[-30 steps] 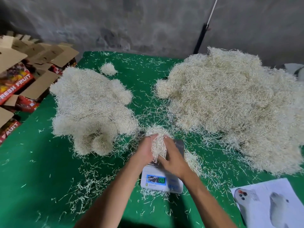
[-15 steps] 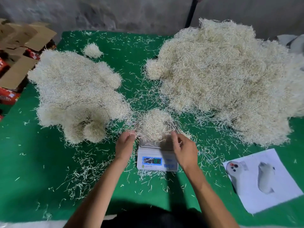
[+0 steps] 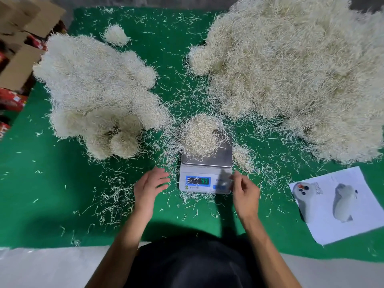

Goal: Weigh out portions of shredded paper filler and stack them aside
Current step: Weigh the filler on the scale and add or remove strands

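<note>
A shredded paper portion (image 3: 200, 136) sits on the digital scale (image 3: 205, 173). The left hand (image 3: 148, 191) and the right hand (image 3: 245, 194) hover beside it, fingers relaxed, holding nothing.

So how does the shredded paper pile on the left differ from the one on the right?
The left pile is smaller and lumpy, made of rounded clumps; the right pile is far bigger, one loose mass running off the frame's edge. The left pile looks paler, the right pile more straw-coloured. The left pile lies beside the cardboard boxes, the right pile above the printed sheet. Both sit on the green cloth.
</note>
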Action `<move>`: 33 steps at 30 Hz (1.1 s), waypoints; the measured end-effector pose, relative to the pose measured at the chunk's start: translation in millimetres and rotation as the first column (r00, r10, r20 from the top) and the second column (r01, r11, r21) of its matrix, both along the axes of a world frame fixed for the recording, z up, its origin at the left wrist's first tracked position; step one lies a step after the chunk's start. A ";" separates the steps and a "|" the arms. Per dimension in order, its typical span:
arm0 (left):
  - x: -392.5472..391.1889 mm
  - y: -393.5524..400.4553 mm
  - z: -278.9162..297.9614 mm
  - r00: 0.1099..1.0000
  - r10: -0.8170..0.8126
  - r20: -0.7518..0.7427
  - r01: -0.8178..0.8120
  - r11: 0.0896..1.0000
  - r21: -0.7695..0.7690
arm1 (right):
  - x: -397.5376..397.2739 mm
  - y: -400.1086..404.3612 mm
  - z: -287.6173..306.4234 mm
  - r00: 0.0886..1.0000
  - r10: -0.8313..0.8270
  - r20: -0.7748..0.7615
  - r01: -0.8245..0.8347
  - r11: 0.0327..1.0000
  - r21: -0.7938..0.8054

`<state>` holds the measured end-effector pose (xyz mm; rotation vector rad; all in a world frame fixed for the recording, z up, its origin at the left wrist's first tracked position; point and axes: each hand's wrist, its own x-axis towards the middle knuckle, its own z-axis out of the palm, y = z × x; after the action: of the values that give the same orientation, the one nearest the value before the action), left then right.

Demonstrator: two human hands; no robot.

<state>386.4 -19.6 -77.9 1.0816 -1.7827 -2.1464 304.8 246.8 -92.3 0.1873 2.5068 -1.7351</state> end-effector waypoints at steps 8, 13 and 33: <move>0.1 -4.3 2.0 0.998 0.059 -0.001 -0.059 0.997 0.056 | -1.5 7.7 -9.5 1.000 -0.026 0.000 0.026 0.998 -0.061; -0.7 1.9 2.3 1.000 0.030 0.007 -0.031 0.997 0.076 | -1.6 9.6 -15.3 1.000 -0.025 -0.002 0.025 0.999 -0.048; -5.3 -0.7 0.0 0.998 0.052 0.023 -0.055 0.992 0.116 | -116.3 -142.1 25.3 0.809 0.551 0.204 -0.509 0.482 0.713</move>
<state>381.1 -20.3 -77.9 1.1676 -1.6345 -2.2397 188.5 104.7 -66.9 -0.5615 2.7207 -0.4117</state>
